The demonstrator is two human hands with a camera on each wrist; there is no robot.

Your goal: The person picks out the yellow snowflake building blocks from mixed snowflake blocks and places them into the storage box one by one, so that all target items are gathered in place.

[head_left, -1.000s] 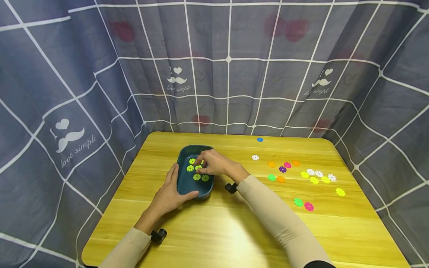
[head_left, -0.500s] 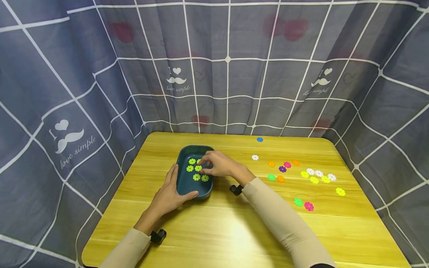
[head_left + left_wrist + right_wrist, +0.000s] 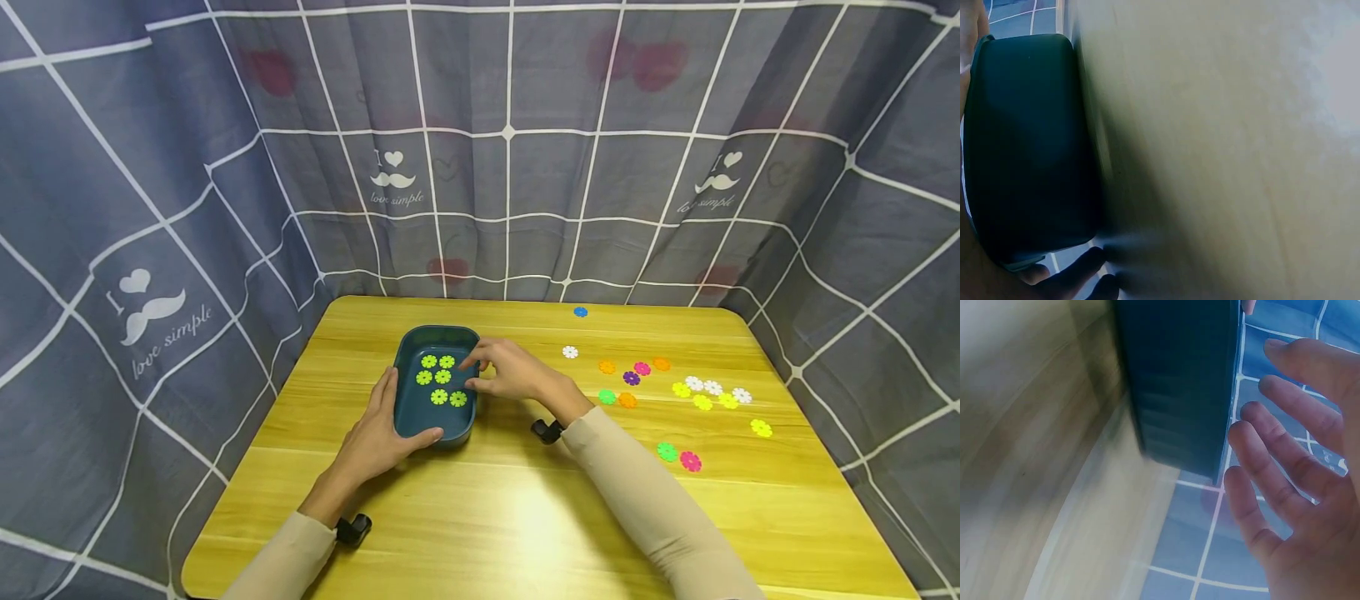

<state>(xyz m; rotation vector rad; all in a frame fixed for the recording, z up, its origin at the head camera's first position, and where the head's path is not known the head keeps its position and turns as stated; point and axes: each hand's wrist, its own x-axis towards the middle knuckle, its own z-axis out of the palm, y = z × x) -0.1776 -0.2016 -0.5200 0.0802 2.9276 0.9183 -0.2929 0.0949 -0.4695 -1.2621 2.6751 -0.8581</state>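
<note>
A dark teal rectangular box [image 3: 408, 421] stands on the left half of the table. Inside it lie several yellow-green flower-shaped discs [image 3: 442, 377] in pairs. My left hand [image 3: 381, 437] rests against the box, its straight fingers along the left wall and its thumb at the near rim. Seen from the left wrist, the fingertips [image 3: 1085, 265] reach past one end of the box. Over the right rim hovers my right hand [image 3: 510, 371], fingers spread and loosely bent. In the right wrist view, nothing sits between its fingers [image 3: 1266, 456], which are beside the box wall [image 3: 1179, 394].
Loose flower discs lie across the table's right side: yellow [image 3: 761, 428], white [image 3: 741, 396], orange [image 3: 627, 401], pink [image 3: 691, 461], green [image 3: 667, 452] and purple [image 3: 632, 378]. A blue disc [image 3: 581, 312] lies near the far edge. A checked curtain [image 3: 465, 167] surrounds the wooden table [image 3: 465, 525].
My right hand has drawn back rightward from inside the box to its right rim, uncovering discs there. The left hand and the box have stayed in place.
</note>
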